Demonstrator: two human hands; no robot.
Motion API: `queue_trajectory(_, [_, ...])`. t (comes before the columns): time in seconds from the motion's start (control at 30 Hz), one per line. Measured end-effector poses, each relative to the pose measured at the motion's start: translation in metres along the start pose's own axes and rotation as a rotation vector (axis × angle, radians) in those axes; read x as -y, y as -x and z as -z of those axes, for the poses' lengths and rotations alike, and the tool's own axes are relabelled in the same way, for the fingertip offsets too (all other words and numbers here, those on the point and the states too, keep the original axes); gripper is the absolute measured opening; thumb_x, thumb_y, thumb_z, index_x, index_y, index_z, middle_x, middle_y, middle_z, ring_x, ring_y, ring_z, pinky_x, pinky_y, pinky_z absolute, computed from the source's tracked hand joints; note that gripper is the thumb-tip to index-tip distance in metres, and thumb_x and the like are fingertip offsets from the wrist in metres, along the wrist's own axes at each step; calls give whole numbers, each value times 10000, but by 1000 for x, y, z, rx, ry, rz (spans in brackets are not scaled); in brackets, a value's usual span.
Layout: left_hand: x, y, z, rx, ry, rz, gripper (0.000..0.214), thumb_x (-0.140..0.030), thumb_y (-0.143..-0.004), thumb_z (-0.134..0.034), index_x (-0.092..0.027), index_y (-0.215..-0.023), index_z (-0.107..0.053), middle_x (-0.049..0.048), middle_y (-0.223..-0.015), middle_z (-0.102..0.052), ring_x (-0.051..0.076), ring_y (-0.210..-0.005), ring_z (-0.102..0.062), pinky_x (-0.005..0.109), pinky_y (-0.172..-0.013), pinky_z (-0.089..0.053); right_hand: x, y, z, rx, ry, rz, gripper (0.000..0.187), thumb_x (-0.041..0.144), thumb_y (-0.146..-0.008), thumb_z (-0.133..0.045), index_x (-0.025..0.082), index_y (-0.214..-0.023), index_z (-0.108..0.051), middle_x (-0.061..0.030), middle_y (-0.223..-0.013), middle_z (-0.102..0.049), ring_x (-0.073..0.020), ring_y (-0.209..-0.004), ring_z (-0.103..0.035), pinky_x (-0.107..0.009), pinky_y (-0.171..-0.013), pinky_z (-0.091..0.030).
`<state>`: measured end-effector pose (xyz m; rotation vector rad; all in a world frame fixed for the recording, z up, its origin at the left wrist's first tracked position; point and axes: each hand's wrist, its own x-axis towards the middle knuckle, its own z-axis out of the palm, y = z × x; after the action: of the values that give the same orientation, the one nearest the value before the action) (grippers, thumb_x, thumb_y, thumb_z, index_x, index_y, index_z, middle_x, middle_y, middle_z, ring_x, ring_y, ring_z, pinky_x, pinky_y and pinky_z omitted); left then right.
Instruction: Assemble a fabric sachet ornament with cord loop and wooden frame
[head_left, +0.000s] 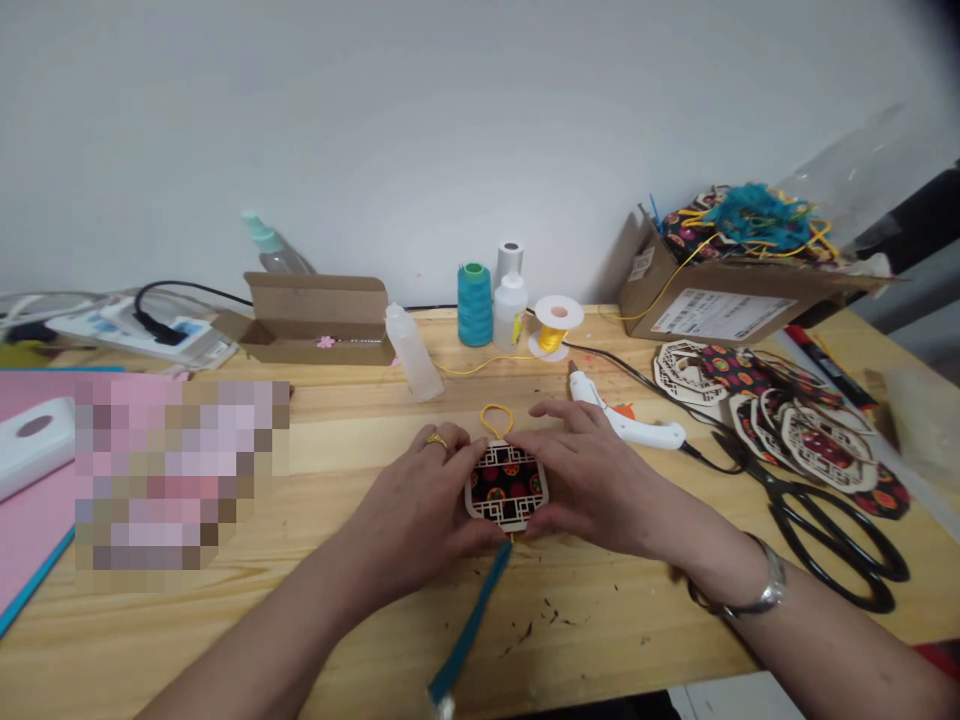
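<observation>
In the head view, a small square ornament (507,485) with rounded corners lies between my two hands. Pale cut-out lattice frames its dark fabric, which has a red and orange pattern. A yellow cord loop (496,420) sticks out at its top, and a teal tassel (472,625) trails from its bottom edge toward me. My left hand (427,490), with a ring on it, grips the left side, thumb at the lower edge. On the opposite side, my right hand (581,480) presses with fingers at the top edge and thumb at the lower right corner.
Behind my right hand lies a white glue gun (626,415). Black scissors (825,530) and stacked lattice pieces (810,430) are at right, below a full cardboard box (712,300). A squeeze bottle (414,355), teal thread cone (475,310) and yellow cord spool (555,325) stand toward the wall.
</observation>
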<state>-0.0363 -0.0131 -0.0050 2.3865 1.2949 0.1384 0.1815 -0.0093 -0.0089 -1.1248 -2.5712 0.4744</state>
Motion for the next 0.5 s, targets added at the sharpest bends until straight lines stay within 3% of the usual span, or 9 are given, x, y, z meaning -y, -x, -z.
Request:
queue_trajectory(0.33, [3, 1, 2, -47, 62, -9, 624, -443, -715, -643, -228, -1260, -429, 111, -1263, -448, 283, -1119, -446, 439, -924, -417, 2, -1, 2, -3, -26, 15, 598, 433, -723, -674, 228, -1246, -470, -42, -1207, -584, -269, -1226, -329, -426, -994, -211])
queue_trajectory(0.5, [2, 1, 2, -90, 120, -60, 518, -407, -806, -552, -244, -1281, -422, 99, -1286, -447, 267, -1147, -432, 430, -954, -397, 1, -1, 2, -13, -27, 19, 587, 431, -729, -667, 223, -1242, -472, -44, -1196, -587, -266, -1224, -331, -420, -992, -216])
